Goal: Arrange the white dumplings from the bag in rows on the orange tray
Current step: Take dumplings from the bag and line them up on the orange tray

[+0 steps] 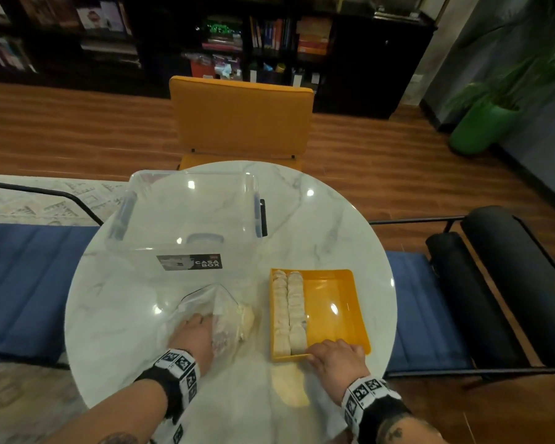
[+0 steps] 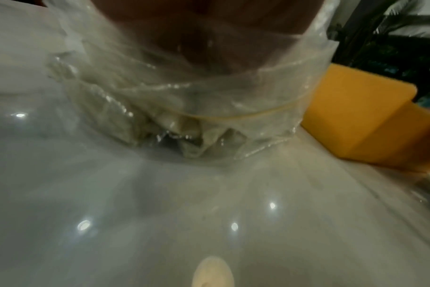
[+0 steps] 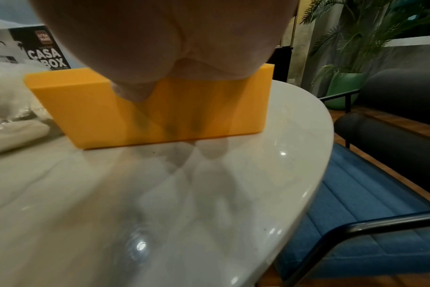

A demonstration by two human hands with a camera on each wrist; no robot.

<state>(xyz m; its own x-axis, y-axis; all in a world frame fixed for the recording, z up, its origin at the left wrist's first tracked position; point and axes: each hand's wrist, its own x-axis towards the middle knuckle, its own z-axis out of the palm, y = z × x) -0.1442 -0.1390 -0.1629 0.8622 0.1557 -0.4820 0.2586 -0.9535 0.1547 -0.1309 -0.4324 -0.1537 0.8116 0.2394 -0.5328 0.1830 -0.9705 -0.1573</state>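
While dumpling rows (image 1: 288, 310) show overhead, wrist views see tray (image 3: 179, 116) walls.

On the table (image 1: 334, 225) the tray (image 1: 337, 302) sits at the near right, the bag (image 1: 202, 302) just to its left, the two apart. Behind the bag, toward the far left of the table, stands the storage box (image 1: 186, 219). In the tray, dumplings (image 1: 289, 309) lie in two rows against its left wall, running from far edge to near edge. More dumplings are in the bag. The left hand (image 1: 194, 334) is in the bag's mouth; the right hand (image 1: 337, 355) rests on the tray's near rim. A chair (image 1: 241, 116) stands behind the table
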